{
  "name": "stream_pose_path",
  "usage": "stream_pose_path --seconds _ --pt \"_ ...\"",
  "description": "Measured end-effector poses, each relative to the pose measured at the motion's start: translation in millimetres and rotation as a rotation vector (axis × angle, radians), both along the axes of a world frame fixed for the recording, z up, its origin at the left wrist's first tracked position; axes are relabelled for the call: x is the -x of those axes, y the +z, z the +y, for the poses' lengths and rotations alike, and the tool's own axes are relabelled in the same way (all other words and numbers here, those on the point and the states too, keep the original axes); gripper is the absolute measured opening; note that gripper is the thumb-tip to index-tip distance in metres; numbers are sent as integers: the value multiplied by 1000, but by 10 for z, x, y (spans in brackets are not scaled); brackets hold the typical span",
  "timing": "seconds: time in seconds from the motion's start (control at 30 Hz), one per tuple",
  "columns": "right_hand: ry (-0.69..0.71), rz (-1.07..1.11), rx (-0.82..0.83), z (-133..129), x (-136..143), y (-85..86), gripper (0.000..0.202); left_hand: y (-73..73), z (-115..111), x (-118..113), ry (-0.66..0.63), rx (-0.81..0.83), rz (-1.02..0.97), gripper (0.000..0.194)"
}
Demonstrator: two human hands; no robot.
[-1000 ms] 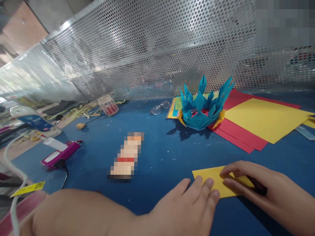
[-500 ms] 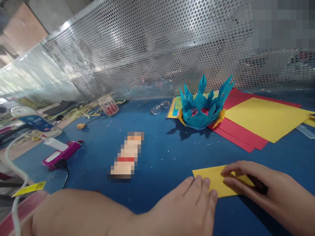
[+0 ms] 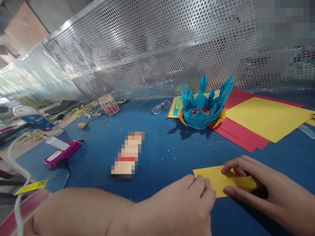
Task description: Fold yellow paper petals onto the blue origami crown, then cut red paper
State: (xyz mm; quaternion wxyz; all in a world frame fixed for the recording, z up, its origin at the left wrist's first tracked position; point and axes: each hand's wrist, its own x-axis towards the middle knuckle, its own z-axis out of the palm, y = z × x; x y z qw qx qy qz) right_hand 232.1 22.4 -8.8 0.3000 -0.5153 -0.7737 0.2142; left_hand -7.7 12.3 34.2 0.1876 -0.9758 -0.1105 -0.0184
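Note:
A folded piece of yellow paper (image 3: 216, 178) lies on the blue tabletop at the lower right. My left hand (image 3: 189, 200), its fingers curled, presses on the paper's left end. From the right, my right hand (image 3: 261, 183) holds the paper's other end, with thumb and forefinger apart: the thumb is at the near edge and the bent fingers at the far edge. A raised yellow flap shows between them. The paper's right end is hidden inside that hand. Behind the hands stands a blue folded-paper crown (image 3: 203, 108) with yellow pieces at its sides.
Red sheets (image 3: 243, 139) and a large yellow sheet (image 3: 268, 118) lie right of the crown. Eyeglasses (image 3: 159, 107), a clear plastic cup (image 3: 109, 105), a purple power strip (image 3: 62, 152) and a white-and-blue bottle (image 3: 36, 119) are farther left. A perforated metal panel (image 3: 123, 55) borders the back.
The fingers of my left hand have curled in at the paper's left end. My right thumb and forefinger have moved apart, showing more of the flap between them.

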Motion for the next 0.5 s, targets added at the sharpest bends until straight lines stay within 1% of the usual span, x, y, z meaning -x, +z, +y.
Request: stream_pose_path --seconds 0.07,0.13,0.2,0.27,0.4,0.43,0.5 --pt "15 47 49 8 -43 -25 36 126 27 31 -36 57 94 23" --pt "31 67 102 15 -104 -60 40 249 71 62 -46 144 163 30" --pt "49 62 131 26 -180 -98 43 338 121 90 -42 202 183 35" --pt "76 41 147 42 -259 -133 42 383 169 111 -35 247 174 38" --pt "125 10 162 80 -395 -207 31 395 222 125 -25 411 110 42" --pt "131 7 144 86 -422 -228 31 398 220 122 -6 451 99 39" --pt "87 -8 44 88 -461 -265 31 417 199 108 56 510 97 34"
